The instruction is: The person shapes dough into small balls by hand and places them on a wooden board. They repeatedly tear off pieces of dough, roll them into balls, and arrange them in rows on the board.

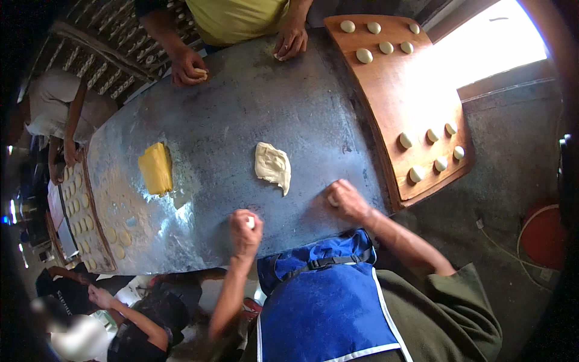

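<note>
My left hand [244, 232] is closed around a small pale piece of dough near the front edge of the metal-topped table [223, 114]. My right hand [348, 199], slightly blurred, curls on the tabletop farther right, over a pale piece of dough that is mostly hidden by the fingers. Between and beyond my hands lies a flattened, ragged sheet of cream dough [272, 168]. To the left of that, a yellow rectangular slab [155, 169] rests among dustings of white flour.
A wooden board [386, 90] with several dough balls runs along the right. A co-worker [229, 18] opposite handles dough. Other people [66, 102] stand left, by boards with several dough rounds [84, 223]; more [142, 320] are lower left. A red round object [540, 235] is at right.
</note>
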A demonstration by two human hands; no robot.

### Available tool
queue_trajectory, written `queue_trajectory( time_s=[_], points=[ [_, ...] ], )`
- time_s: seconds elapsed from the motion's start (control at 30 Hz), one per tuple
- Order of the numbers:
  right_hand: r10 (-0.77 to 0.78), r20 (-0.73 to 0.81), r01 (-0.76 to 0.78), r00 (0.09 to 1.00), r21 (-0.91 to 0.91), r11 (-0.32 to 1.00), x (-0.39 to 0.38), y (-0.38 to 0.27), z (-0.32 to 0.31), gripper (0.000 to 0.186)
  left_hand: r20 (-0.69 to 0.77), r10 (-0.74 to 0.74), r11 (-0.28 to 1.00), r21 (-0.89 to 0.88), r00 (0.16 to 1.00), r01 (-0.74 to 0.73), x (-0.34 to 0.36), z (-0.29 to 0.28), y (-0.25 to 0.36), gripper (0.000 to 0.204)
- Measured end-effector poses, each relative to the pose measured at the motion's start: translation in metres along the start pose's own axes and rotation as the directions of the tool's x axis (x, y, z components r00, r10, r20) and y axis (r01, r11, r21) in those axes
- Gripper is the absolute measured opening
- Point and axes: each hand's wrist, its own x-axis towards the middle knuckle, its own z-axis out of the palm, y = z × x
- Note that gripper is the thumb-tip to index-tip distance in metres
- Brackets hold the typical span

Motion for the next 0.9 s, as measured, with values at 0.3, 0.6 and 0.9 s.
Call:
queue_trajectory(
  time_s=[0.3,0.6,0.9],
  points=[
    [-0.092,-0.343,0.071,0.935,-0.074,0.995,-0.005,-0.009,0.003,0.029,-0.061,0.013,1.000,-0.008,0.998,-0.013,-0.022,-0.001,0.007,0.025],
    [-0.195,-0.533,0.105,0.823,-0.194,0.975,-0.031,0.012,0.009,0.033,0.026,-0.278,0.943,0.197,0.960,0.267,-0.037,-0.033,0.011,0.036],
    [0.009,-0.375,-0.095,0.927,-0.212,0.973,-0.071,-0.008,-0.018,0.048,0.596,-0.285,0.958,0.194,0.751,0.209,0.018,-0.089,0.031,0.031]
  ],
)
